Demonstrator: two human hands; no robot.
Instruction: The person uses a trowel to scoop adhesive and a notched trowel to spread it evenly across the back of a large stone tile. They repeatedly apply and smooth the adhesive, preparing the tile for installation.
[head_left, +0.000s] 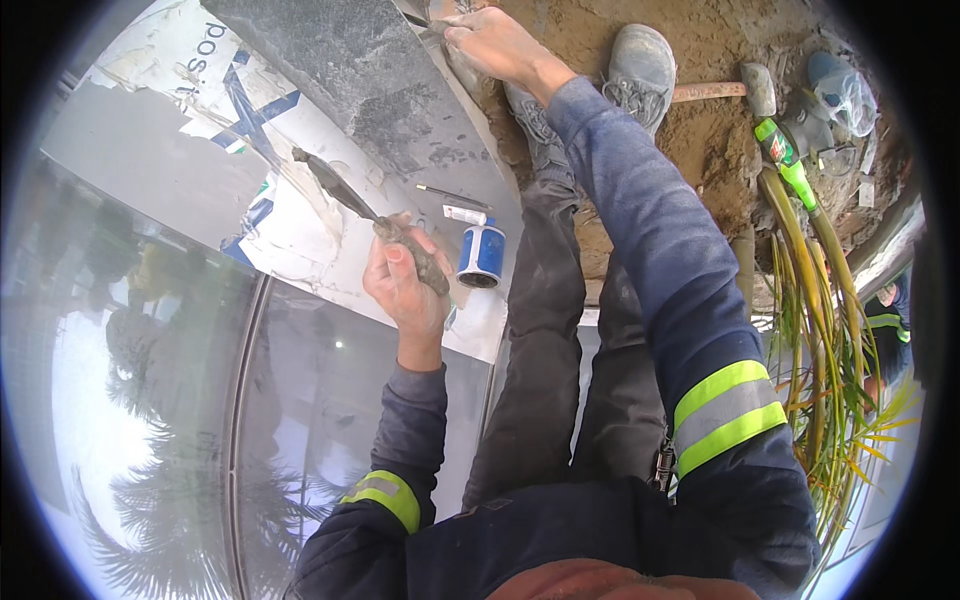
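My left hand is closed around the mud-caked handle of a narrow trowel. Its grey-smeared blade slants up and left over a white covered ledge. At the top, my right hand reaches past the edge of a dark grey stone slab, fingers pinched together. A dark thin piece shows by its fingertips, too small to name. Beside my left hand, a blue and white can lies on the ledge, with a small white tube and a thin rod above it.
Brown soil lies around my grey shoes. To the right are a hammer, a green bottle, a clear plastic bag and palm stems. Glass panels fill the left; another person is at the right edge.
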